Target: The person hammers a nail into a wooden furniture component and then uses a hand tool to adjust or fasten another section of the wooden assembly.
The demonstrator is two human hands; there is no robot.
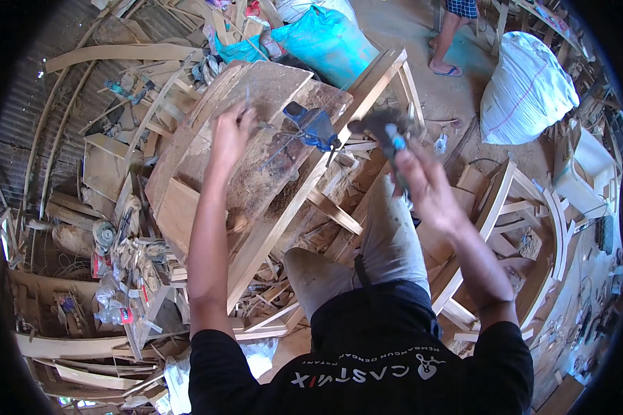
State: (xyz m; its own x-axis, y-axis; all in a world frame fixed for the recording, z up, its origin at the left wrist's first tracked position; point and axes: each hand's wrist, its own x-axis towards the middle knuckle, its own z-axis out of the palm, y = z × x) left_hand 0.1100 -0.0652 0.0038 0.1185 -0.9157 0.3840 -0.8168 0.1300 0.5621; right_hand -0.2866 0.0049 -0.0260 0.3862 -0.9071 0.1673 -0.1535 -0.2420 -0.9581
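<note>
A hammer, smeared by motion, is gripped in my right hand above my thigh, its dark head pointing toward the bench. My left hand is over the wooden workbench, its fingers pinched round a thin greyish rod that sticks up past them; its exact kind is too small to tell. Between my hands, a blue bench vise is fixed near the bench's right edge. Whether its jaws clamp anything is unclear. Sawdust covers much of the benchtop around it.
Wood scraps and clutter crowd the left side. Turquoise sacks lie beyond the bench. At right are a big white sack, curved wooden frames and a white bin. Another person's sandalled foot shows at the back.
</note>
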